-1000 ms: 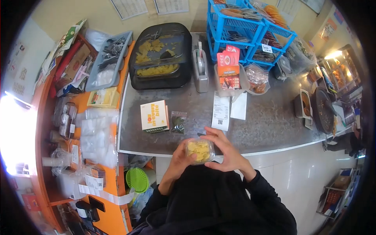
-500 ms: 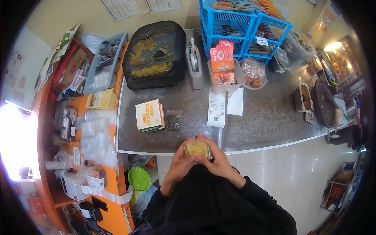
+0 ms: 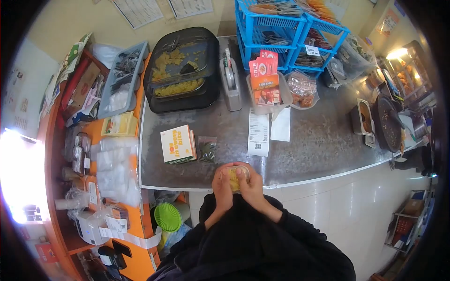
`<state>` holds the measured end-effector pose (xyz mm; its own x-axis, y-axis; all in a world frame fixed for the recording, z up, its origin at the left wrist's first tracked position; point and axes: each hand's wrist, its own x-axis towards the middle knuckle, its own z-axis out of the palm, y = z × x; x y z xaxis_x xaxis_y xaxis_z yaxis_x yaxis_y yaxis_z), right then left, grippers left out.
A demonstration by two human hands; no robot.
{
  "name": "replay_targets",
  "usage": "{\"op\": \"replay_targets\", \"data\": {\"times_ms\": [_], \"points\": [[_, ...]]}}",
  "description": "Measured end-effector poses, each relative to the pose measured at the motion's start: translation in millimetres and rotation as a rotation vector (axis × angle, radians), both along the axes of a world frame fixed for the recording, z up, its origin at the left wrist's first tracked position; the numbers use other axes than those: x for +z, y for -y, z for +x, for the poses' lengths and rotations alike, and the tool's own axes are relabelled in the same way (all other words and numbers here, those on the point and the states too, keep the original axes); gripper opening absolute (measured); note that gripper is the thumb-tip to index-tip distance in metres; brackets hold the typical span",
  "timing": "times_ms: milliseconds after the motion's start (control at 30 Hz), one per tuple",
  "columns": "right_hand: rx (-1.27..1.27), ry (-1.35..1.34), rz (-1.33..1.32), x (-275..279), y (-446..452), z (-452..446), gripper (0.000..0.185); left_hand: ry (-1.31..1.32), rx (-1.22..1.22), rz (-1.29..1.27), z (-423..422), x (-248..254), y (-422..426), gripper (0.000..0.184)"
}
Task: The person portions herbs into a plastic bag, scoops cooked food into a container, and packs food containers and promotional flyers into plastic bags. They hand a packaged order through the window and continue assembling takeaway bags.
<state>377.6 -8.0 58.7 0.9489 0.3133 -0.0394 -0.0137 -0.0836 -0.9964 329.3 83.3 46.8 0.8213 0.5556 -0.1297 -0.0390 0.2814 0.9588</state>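
A small clear plastic container (image 3: 234,183) with yellow food inside is held between both hands at the counter's front edge. My left hand (image 3: 222,187) wraps its left side, the thumb lying on top. From the right, my right hand (image 3: 253,186) grips it the same way, thumb also on top. Just beyond the hands, a small clear packet of dark green contents (image 3: 207,149) lies on the metal counter. Beside that packet sits a white printed box (image 3: 177,144) with orange and yellow lettering. A printed receipt (image 3: 258,133) lies flat to the right.
A black lidded tray of yellow food (image 3: 183,70) stands at the back left, near a grey tape dispenser (image 3: 230,84). Blue basket racks (image 3: 272,47) and a tub of leaflets (image 3: 270,108) are behind. Left is an orange side counter (image 3: 136,255) with plastic bags (image 3: 116,161).
Both thumbs have moved from the container's near edge onto its top, and the hands cover more of it. The hands have come closer together. The camera view has shifted slightly.
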Motion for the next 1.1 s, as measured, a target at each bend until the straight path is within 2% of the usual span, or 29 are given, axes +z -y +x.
{"op": "replay_targets", "data": {"times_ms": [200,500,600,633,733,800,833,900,933,1033,1100], "points": [[-0.015,-0.048,0.061,-18,-9,4,0.028,-0.075,0.195,-0.034,13,-1,4,0.025],[-0.090,-0.066,0.036,-36,-18,13,0.028,-0.097,0.190,-0.026,25,-22,-8,0.023],[-0.114,-0.082,0.034,-40,-21,19,0.031,-0.091,0.152,0.102,33,-28,-9,0.026],[-0.121,-0.079,0.033,-40,-23,22,0.032,-0.117,0.141,0.053,35,-34,-11,0.027],[-0.099,0.010,-0.187,-49,-28,39,0.035,-0.145,0.126,-0.067,42,-59,-16,0.035],[-0.108,-0.038,-0.256,-53,-33,52,0.037,-0.098,0.149,-0.105,50,-57,-19,0.042],[-0.105,-0.062,-0.290,-57,-37,59,0.038,-0.151,0.185,-0.193,46,-54,-19,0.044],[-0.156,0.116,-0.314,-74,-49,82,0.036,-0.258,0.270,-0.372,35,-18,-21,0.048],[-0.181,0.205,-0.320,-82,-54,94,0.035,-0.308,0.230,-0.295,26,-19,-27,0.049],[-0.137,0.147,-0.517,-74,-71,123,0.032,-0.426,0.150,-0.121,-21,-35,-40,0.047],[-0.121,0.332,-0.626,-84,-78,131,0.025,-0.436,0.099,-0.101,-50,-39,-48,0.043]]}}
